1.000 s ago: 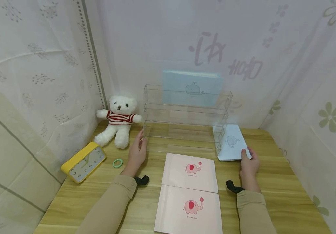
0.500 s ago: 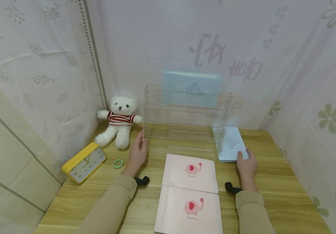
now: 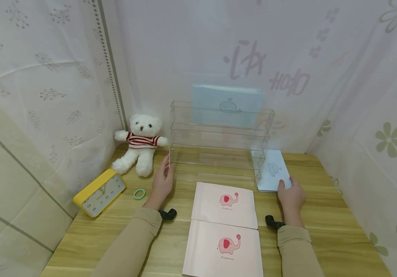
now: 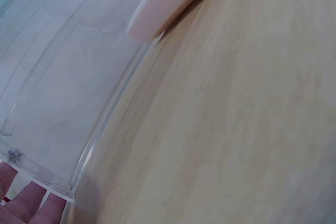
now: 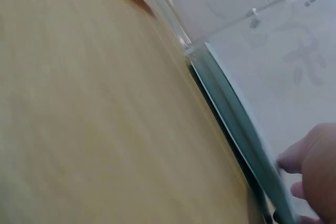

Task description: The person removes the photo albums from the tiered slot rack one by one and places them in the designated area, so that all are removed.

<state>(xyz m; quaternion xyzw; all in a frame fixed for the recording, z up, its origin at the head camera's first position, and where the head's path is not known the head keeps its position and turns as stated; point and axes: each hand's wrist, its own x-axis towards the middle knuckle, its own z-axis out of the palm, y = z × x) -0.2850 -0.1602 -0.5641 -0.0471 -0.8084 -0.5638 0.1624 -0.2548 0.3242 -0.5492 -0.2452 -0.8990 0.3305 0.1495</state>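
Observation:
A clear tiered rack (image 3: 219, 146) stands mid-table against the back wall. My left hand (image 3: 161, 180) holds its left side panel, with fingertips (image 4: 47, 211) on the outer side in the left wrist view. My right hand (image 3: 291, 194) holds light blue whale-print notebooks (image 3: 273, 169) by the near right corner, thumb on top. Their left part shows through the rack's right end. In the right wrist view their teal edges (image 5: 241, 124) lie low along the tabletop. Another light blue whale notebook (image 3: 227, 107) stands upright in the top tier.
Two pink elephant notebooks (image 3: 224, 206) lie in front of the rack, one nearer me. To the left are a white teddy bear (image 3: 143, 142) in a striped shirt, a yellow clock (image 3: 99, 192) and a green ring (image 3: 139, 194). Patterned cloth (image 3: 374, 96) hangs around the table.
My right hand has shifted a little left, and the right side of the light blue notebooks has moved left toward the rack with it. The left hand and rack stay in place.

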